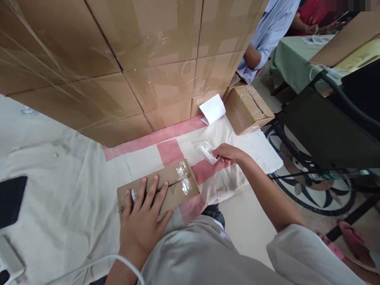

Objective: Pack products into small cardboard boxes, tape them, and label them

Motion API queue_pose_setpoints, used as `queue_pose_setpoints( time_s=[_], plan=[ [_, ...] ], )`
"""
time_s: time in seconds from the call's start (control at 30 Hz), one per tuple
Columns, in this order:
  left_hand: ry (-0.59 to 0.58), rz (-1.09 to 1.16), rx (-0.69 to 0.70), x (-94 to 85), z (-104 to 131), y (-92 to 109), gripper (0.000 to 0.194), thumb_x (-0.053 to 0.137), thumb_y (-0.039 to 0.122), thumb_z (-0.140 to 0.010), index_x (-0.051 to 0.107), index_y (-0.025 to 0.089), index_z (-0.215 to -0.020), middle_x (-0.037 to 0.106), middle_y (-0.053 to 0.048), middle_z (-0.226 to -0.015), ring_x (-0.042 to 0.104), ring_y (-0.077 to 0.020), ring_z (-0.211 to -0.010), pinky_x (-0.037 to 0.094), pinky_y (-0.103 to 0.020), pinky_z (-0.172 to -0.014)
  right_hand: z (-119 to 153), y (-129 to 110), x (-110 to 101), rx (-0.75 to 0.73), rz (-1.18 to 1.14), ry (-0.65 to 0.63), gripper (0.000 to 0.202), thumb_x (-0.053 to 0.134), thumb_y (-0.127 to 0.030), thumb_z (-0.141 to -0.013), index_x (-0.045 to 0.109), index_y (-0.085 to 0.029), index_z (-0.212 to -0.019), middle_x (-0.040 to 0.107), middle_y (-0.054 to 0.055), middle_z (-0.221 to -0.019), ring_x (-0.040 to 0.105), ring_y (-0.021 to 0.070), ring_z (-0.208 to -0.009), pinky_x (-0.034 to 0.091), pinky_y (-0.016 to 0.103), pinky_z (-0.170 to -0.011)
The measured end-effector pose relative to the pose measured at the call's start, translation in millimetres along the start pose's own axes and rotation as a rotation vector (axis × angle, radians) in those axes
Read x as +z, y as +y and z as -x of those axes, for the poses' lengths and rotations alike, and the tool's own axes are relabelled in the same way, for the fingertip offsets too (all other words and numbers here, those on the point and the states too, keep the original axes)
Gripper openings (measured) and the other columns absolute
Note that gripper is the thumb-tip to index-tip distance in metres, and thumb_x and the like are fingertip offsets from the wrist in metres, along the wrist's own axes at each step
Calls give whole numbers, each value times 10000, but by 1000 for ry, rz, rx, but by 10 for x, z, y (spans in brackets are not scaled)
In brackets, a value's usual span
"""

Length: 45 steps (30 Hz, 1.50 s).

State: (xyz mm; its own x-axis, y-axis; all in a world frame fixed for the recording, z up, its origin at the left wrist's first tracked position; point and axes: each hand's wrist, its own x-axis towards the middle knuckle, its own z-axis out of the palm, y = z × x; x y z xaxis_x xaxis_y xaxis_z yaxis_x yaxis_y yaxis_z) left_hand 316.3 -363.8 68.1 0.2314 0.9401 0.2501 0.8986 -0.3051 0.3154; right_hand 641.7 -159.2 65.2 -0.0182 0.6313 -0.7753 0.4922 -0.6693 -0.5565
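The left hand [142, 221] lies open, fingers spread flat on a taped cardboard box [166, 188] resting on the sheet [59, 190]. The right hand [228, 154] reaches right of the box, fingers closed on a white device [206, 151] lying on the sheet. Stacked cartons [133, 59] rise just behind.

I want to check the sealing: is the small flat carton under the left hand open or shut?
Shut: the flat carton lies closed, clear tape over its seam; left hand presses on it.
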Motion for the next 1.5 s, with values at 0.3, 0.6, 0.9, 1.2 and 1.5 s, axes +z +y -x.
queue_pose_setpoints(
  time_s=[0.3,0.6,0.9,1.2,1.5],
  plan=[
    [-16,20,-18,-14,19,3,790,617,450,-956,245,392,-1650,353,-27,-1685,276,-372,-1583,46,-622,-1288,34,69,-1,-66,-147,93,394,899,-419,-705,585,-181,-716,616,32,-616,730,272,-547,516,285,-425],
    [-43,12,-35,-16,23,2,829,650,449,-930,243,394,-1650,323,-19,-1700,274,-391,-1579,46,-625,-1281,-19,367,270,-300,-170,372,534,773,-369,-782,337,-237,-504,482,-18,-454,626,159,-497,450,241,-495],
    [-41,81,-71,-39,10,14,831,698,449,-899,300,427,-1628,330,10,-1695,271,-388,-1580,27,-609,-1292,102,676,356,-534,-246,402,393,679,-458,-778,535,-224,-497,680,52,-676,628,183,-718,534,342,-807],
    [-41,-108,-8,-73,1,30,800,637,428,-950,267,349,-1655,335,-35,-1694,298,-371,-1575,122,-604,-1291,-4,894,361,-547,-588,291,326,832,-407,-707,662,-183,-542,722,54,-749,706,193,-740,581,315,-751],
    [-84,-220,15,-98,6,52,817,605,434,-964,218,311,-1673,330,-72,-1695,311,-390,-1567,195,-638,-1256,-156,979,427,-570,-647,274,494,827,-421,-699,481,-184,-438,677,32,-722,697,174,-671,599,314,-680]
  ],
)
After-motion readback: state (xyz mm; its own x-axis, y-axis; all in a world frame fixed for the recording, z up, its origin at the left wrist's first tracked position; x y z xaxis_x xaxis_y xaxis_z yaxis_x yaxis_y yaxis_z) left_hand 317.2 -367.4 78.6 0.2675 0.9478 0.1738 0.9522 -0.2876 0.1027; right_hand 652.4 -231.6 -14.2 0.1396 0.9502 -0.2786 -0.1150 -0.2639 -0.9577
